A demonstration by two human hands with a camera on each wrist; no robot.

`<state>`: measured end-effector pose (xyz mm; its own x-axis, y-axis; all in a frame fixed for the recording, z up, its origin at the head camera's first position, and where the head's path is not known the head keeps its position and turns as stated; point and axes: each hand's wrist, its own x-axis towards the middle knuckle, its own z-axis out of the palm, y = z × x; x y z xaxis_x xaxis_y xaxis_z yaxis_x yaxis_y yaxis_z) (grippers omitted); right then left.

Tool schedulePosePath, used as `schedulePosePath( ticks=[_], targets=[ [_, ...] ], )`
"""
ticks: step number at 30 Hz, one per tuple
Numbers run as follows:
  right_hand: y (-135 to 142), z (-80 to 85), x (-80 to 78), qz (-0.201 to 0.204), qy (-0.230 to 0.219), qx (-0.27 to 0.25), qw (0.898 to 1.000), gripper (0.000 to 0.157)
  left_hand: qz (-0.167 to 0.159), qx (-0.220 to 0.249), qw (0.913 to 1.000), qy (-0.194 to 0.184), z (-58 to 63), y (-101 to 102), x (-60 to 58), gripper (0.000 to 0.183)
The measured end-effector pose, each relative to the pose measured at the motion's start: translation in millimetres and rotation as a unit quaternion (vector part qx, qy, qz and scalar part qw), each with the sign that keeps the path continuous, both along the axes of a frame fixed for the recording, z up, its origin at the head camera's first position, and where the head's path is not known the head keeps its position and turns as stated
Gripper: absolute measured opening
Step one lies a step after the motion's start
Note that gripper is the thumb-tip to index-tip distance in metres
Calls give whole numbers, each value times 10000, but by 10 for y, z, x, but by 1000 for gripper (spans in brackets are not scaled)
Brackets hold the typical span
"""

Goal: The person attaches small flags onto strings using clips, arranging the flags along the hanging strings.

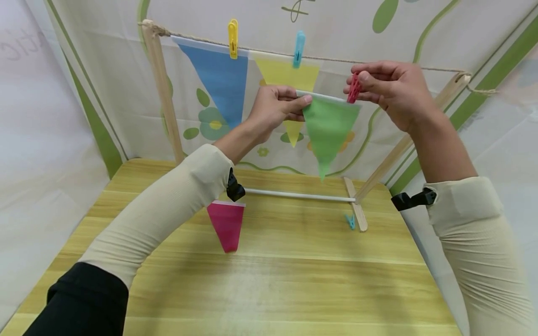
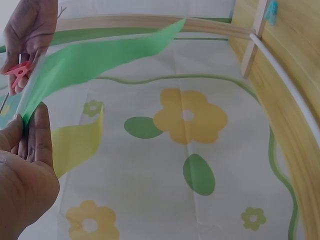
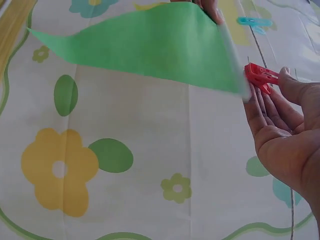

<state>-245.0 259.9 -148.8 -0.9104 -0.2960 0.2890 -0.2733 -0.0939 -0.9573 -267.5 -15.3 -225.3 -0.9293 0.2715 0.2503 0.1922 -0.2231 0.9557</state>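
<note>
My left hand (image 1: pixel 278 108) pinches the top left corner of a green pennant (image 1: pixel 332 123) by its white edge, and the pennant hangs point down. Between the thumb and fingers of my right hand (image 1: pixel 392 91) is a red clothespin (image 1: pixel 354 87), close to the pennant's top right corner. A twine line (image 1: pixel 336 60) runs just above both hands. On it hang a blue pennant (image 1: pixel 227 70) under a yellow clothespin (image 1: pixel 233 39) and a yellow pennant (image 1: pixel 290 74) under a light blue clothespin (image 1: pixel 299 49). The green pennant partly covers the yellow one.
Wooden posts (image 1: pixel 163 88) hold the twine at both ends, with a white rod (image 1: pixel 298 194) low between them. On the wooden table (image 1: pixel 269 289) lie a pink pennant (image 1: pixel 227 226), partly behind my left sleeve, and a blue clothespin (image 1: pixel 350 221) beside the right foot. Printed fabric (image 1: pixel 353 28) stands behind.
</note>
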Motion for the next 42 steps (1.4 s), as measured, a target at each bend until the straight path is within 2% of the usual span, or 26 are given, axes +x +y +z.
schedulePosePath(
  ticks=[5,14,26,30,35,40,42],
  targets=[
    [-11,59,18,54,187,91,9998,26,-17,11,10000,-50,19,11,-4,19],
    [-43,157,9,-14,196,-72,9998,28,28,153,9999,-34,100,67,16,23],
    [-42,280,-15,-67,255,-420,9988,25,110,244,9996,7,213,163,44,13],
    [-53,326,-21,-111,287,-436,9986,25,140,244,9996,-33,243,173,55,15],
    [-109,371,-34,-198,423,-401,9981,26,193,368,9991,-39,269,170,58,18],
    [-169,414,-51,-192,604,-505,9967,27,208,456,9987,23,276,174,45,10],
    [-183,437,-60,-180,681,-568,9959,27,228,475,9986,82,278,177,40,14]
  ],
)
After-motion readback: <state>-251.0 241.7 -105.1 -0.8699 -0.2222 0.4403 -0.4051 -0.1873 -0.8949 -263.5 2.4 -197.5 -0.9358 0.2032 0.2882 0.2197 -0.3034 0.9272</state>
